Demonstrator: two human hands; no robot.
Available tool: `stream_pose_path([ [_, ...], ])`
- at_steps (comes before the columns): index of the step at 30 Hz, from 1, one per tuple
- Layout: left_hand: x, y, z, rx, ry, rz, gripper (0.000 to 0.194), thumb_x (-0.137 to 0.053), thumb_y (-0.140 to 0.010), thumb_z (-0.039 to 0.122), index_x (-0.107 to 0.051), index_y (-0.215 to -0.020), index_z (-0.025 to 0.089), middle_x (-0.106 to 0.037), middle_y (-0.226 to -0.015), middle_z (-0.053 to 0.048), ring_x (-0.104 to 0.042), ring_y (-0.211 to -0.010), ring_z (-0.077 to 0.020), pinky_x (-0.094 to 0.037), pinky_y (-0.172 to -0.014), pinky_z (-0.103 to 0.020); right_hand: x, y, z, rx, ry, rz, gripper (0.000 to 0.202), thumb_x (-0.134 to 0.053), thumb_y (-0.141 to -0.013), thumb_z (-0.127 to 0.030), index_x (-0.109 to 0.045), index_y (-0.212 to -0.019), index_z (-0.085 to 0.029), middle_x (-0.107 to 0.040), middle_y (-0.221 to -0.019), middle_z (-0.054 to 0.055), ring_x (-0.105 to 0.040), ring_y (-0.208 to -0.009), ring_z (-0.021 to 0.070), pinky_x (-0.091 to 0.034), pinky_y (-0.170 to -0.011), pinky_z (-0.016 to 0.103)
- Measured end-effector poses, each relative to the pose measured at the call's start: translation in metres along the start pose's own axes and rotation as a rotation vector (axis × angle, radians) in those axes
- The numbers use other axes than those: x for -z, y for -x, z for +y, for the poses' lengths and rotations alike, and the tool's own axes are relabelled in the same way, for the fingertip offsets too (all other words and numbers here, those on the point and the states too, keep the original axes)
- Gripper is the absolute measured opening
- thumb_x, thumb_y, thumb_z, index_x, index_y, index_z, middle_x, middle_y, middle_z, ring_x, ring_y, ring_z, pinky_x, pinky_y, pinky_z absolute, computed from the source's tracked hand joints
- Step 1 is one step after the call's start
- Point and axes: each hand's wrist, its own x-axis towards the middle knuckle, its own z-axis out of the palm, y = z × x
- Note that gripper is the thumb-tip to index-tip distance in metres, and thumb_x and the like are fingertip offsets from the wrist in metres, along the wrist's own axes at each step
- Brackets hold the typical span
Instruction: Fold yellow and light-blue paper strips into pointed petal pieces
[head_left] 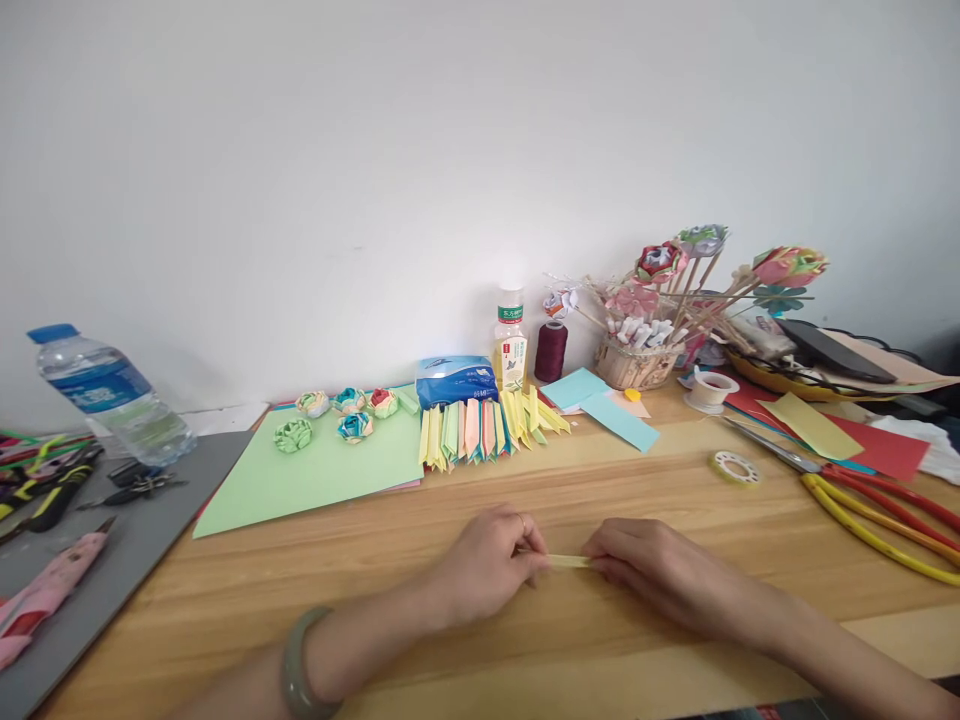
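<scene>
A narrow strip of folded pale yellow paper (568, 562) stretches between my two hands, just above the wooden table (360, 570). My left hand (495, 560) pinches its left end, and my right hand (649, 562) pinches the right end; the fingers hide both ends. Beyond my hands stands a row of folded paper pieces (471, 432) in yellow, green, pink and blue. Several folded paper flowers (354, 428) rest on light green paper sheets (330, 485) to the left of that row.
A blue tissue pack (456, 380), a small bottle (511, 345) and a dark red thread spool (551, 352) stand near the wall. At right lie scissors (832, 475), a tape roll (735, 468) and a basket of paper flowers (637, 362). A water bottle (112, 390) leans at left.
</scene>
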Motion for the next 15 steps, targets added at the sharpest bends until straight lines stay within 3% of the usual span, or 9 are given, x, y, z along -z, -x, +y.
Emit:
stream_pose_path([
  [5, -0.001, -0.005, 0.0, 0.078, 0.324, -0.065, 0.007, -0.059, -0.077, 0.018, -0.053, -0.073, 0.017, -0.065, -0.064, 0.0, -0.062, -0.067, -0.015, -0.044, -0.067, -0.026, 0.008, 0.006, 0.008, -0.008, -0.019, 0.006, 0.023, -0.034, -0.091, -0.012, -0.054, -0.092, -0.021, -0.061, -0.075, 0.001, -0.057, -0.065, 0.0137, -0.044, -0.06, 0.025],
  [8, 0.003, -0.011, -0.002, 0.092, 0.521, -0.044, 0.015, -0.062, -0.075, 0.025, -0.05, -0.074, 0.016, -0.065, -0.062, -0.001, -0.061, -0.065, -0.0148, -0.043, -0.067, -0.026, 0.013, -0.005, 0.007, 0.037, 0.114, 0.176, 0.022, -0.033, -0.094, -0.016, -0.05, -0.106, -0.02, -0.062, -0.081, 0.004, -0.06, -0.07, 0.0152, -0.047, -0.062, 0.026],
  [12, 0.009, -0.016, -0.008, 0.109, 0.606, -0.032, 0.029, -0.065, -0.071, 0.039, -0.047, -0.075, 0.017, -0.065, -0.062, -0.003, -0.057, -0.059, -0.0126, -0.042, -0.062, -0.025, 0.036, -0.014, 0.01, 0.231, 0.356, 0.394, 0.028, -0.028, -0.096, -0.018, -0.053, -0.105, -0.022, -0.064, -0.082, 0.005, -0.061, -0.073, 0.017, -0.047, -0.063, 0.028],
  [13, 0.01, -0.017, -0.01, 0.115, 0.621, -0.035, 0.032, -0.066, -0.069, 0.041, -0.047, -0.075, 0.017, -0.066, -0.062, -0.003, -0.056, -0.058, -0.0122, -0.042, -0.061, -0.025, 0.046, -0.011, 0.014, 0.218, 0.41, 0.49, 0.03, -0.026, -0.096, -0.02, -0.054, -0.104, -0.024, -0.065, -0.083, 0.005, -0.062, -0.075, 0.0178, -0.047, -0.065, 0.029],
  [15, 0.01, -0.017, -0.012, 0.124, 0.642, -0.041, 0.035, -0.067, -0.065, 0.043, -0.048, -0.074, 0.016, -0.066, -0.062, -0.004, -0.055, -0.056, -0.0114, -0.042, -0.06, -0.025, 0.072, 0.003, 0.028, -0.107, 0.555, 0.807, 0.027, -0.03, -0.096, -0.03, -0.055, -0.105, -0.024, -0.066, -0.085, 0.009, -0.062, -0.075, 0.0209, -0.043, -0.059, 0.031],
])
